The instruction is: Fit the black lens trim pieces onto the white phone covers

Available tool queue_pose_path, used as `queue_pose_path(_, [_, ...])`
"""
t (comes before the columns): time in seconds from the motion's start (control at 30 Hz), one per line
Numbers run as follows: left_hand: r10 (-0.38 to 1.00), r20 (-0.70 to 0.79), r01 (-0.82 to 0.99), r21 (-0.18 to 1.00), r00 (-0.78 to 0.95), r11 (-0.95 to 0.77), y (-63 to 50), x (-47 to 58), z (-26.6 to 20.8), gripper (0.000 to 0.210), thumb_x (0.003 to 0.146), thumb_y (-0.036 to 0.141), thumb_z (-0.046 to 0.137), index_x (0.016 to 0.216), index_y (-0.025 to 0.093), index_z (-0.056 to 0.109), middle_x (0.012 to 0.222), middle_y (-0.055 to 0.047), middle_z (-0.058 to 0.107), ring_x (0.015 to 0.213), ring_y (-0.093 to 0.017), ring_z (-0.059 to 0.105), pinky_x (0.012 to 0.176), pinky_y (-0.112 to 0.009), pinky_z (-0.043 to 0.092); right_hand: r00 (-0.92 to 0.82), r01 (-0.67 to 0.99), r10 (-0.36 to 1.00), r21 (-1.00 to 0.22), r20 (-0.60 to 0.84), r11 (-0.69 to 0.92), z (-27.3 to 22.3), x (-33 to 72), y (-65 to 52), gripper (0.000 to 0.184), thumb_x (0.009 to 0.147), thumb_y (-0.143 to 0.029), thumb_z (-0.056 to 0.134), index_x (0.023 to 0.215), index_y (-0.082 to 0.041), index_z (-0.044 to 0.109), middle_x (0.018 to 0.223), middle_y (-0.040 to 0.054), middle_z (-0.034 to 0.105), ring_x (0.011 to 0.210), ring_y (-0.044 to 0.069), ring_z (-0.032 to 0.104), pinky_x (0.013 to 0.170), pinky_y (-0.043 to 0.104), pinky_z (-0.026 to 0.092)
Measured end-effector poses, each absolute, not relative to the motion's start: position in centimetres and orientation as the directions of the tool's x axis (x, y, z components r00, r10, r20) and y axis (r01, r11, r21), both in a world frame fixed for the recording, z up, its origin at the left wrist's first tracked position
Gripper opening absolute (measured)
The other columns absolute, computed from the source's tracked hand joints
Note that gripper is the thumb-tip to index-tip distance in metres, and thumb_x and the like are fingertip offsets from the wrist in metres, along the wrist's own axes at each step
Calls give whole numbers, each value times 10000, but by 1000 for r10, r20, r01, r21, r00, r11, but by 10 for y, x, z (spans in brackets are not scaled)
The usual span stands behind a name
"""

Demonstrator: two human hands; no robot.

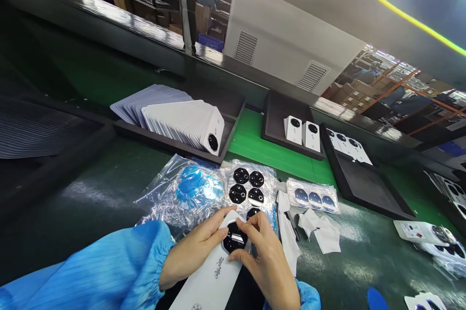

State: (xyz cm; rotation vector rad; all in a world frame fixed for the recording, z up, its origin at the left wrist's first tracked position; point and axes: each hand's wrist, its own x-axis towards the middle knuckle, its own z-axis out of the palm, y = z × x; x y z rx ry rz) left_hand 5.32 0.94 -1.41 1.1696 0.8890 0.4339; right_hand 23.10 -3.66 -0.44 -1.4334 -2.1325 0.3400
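In the lower middle lies a white phone back cover (207,281), tilted, with dark printing and a black eight-sided camera lens plate (230,244) at its upper end. My left hand (192,247) grips the cover's upper left edge, its thumb on the plate's rim. My right hand (271,261) is closed at the plate's right side, thumb and index finger touching its edge; whether the plate is fixed cannot be seen. Just beyond the hands is a clear sheet with several black lens plates (238,194). Beside it, a crumpled plastic bag (156,198) holds blue film pieces (196,186).
A black tray (167,137) carries fanned white covers (178,123). Further right stand two black trays (276,125) (374,191) with covers. White cloths (327,234), a dark slim tool (292,226) and a packet of lens plates (314,199) lie to the right.
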Motion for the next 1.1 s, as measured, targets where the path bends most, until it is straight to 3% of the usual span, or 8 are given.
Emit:
queue_pose_path(0.37, [714,-324,149,943,620,298,9,49,-17,617,899,426,473,1467,223,341,1562,2,288,1468,-234,151,1206,-376,129,-283,771,881,-456,380,445,-3,225,-37,418,794,-209,729,1164,-201,533,833,7,468,708,160,527,548,261,506])
queue_pose_path(0.73, [701,-317,182,948,639,263,12,50,-18,642,889,453,422,1472,206,318,1570,-5,273,1474,-217,122,1201,-358,144,-248,794,905,-463,345,394,4,228,-32,366,736,-392,783,994,-198,611,834,21,521,760,184,549,613,308,529])
queue_pose_path(0.83, [704,-299,171,954,645,248,13,50,-17,650,883,456,426,1465,188,323,1557,-27,309,1469,-222,146,1197,-353,157,-245,769,908,-502,339,395,4,230,-30,347,753,-411,761,994,-199,628,881,44,551,808,204,567,670,340,542])
queue_pose_path(0.97, [723,-276,127,959,634,254,14,50,-16,641,877,478,452,1447,199,359,1540,-20,346,1463,-230,168,1190,-343,186,-129,723,931,-610,341,323,2,235,-32,245,886,-333,615,1125,-279,627,1025,57,577,962,217,590,811,361,540])
queue_pose_path(1.1, [749,-254,86,963,612,256,14,50,-16,624,861,479,493,1414,202,410,1513,-33,394,1443,-244,230,1182,-361,212,63,592,976,-795,211,134,-4,237,-38,293,919,-340,527,1191,-254,593,957,48,624,780,165,622,667,281,542])
